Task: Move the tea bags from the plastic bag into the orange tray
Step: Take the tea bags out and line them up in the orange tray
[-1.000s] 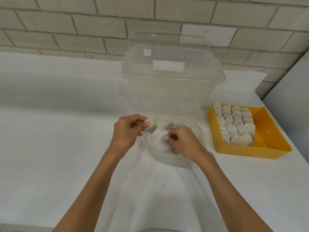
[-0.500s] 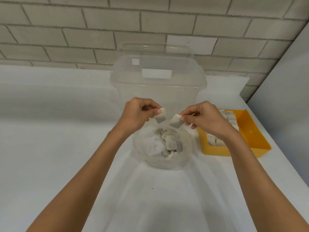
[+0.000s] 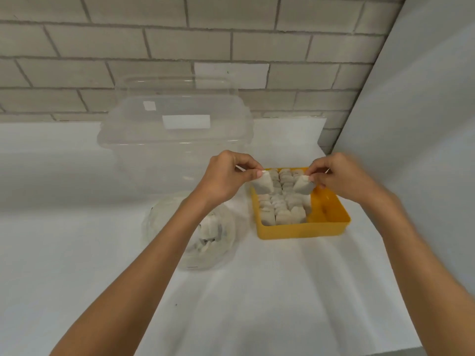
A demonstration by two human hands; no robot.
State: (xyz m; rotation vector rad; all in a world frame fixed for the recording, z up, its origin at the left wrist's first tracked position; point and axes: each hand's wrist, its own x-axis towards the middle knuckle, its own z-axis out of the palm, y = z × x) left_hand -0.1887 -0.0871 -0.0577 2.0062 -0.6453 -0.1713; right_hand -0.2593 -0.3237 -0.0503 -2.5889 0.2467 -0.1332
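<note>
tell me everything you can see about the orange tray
The orange rectangular plastic tray sits flat on the white table, right of the clear plastic bag. Shallow, open-topped, with glossy walls. Rows of pale tea bags fill its left side; the right strip is bare. The left hand and right hand each pinch one tea bag above its far end.

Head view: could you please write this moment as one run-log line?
left hand: pinches left tea bag above orange tray | right hand: pinches right tea bag above tray | plastic bag: loose tea bags inside
</note>
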